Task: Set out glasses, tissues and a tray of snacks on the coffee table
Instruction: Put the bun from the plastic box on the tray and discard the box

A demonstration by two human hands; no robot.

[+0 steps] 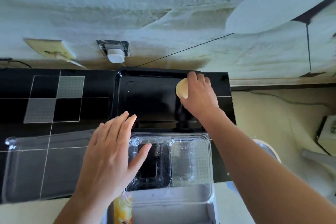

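Note:
A glossy black tray lies on the black tiled counter against the wall. My right hand is over the tray's far right corner, shut on a round pale snack. In front of the tray sits a clear plastic snack container with two compartments that look empty. My left hand hovers flat with its fingers spread, the thumb over the container's left compartment. No glasses or tissues are in view.
A clear plastic lid lies on the counter at the left. A yellow snack packet and a white box sit at the near edge. Wall sockets, one with a white plug, are behind the counter.

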